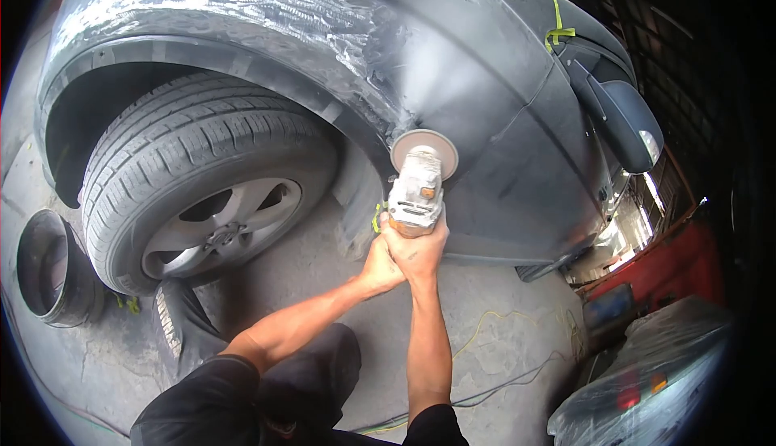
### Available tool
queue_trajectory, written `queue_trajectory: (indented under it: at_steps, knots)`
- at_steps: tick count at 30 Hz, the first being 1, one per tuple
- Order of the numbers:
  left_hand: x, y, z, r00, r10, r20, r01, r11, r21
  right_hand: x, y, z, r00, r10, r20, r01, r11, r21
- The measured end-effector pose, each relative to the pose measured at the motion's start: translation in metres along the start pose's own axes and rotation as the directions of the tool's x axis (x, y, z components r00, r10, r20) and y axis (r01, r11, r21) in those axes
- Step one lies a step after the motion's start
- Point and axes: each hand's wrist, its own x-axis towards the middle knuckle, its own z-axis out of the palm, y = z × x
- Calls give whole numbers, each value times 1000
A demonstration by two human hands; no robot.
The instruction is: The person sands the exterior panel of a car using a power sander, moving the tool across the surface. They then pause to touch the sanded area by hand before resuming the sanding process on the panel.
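Note:
An angle grinder (418, 191), white with dust and with orange parts, is held in both my hands. My right hand (420, 248) wraps round the rear of its body. Against it, my left hand (380, 264) is closed round the lower left of the tool. The round disc (425, 153) lies at the car's grey fender (477, 115), just behind the wheel arch; whether it touches or spins cannot be told. Whitish, scraped filler (242, 2) covers the fender above the wheel arch.
A tire (202, 139) with a silver rim fills the arch at left. A black bucket (50, 268) stands beside it. Cables (517, 381) run over the concrete floor. The side mirror (630, 127) juts out at right, above a plastic-covered object (647, 373) and red bodywork (671, 272).

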Motion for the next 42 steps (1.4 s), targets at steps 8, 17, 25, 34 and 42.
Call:
queue_trajectory:
  at_steps: [8,17,25,34,42]
  knots:
    - [0,0,4,998,46,-30,-46,999,-6,0,-3,0,1000,-7,25,7,999,-31]
    - [7,24,1,996,38,-78,-36,999,22,13,-25,7,999,-33,42,33,999,2]
    - [9,31,-6,999,25,-23,-24,999,37,17,-36,12,1000,-5,30,5,1000,19]
    - [18,46,-13,996,39,-79,-38,999,19,25,-62,22,994,16,104,-17,1000,4]
    - [22,52,-14,994,42,-105,-39,999,29,29,-71,26,992,-33,121,39,998,-54]
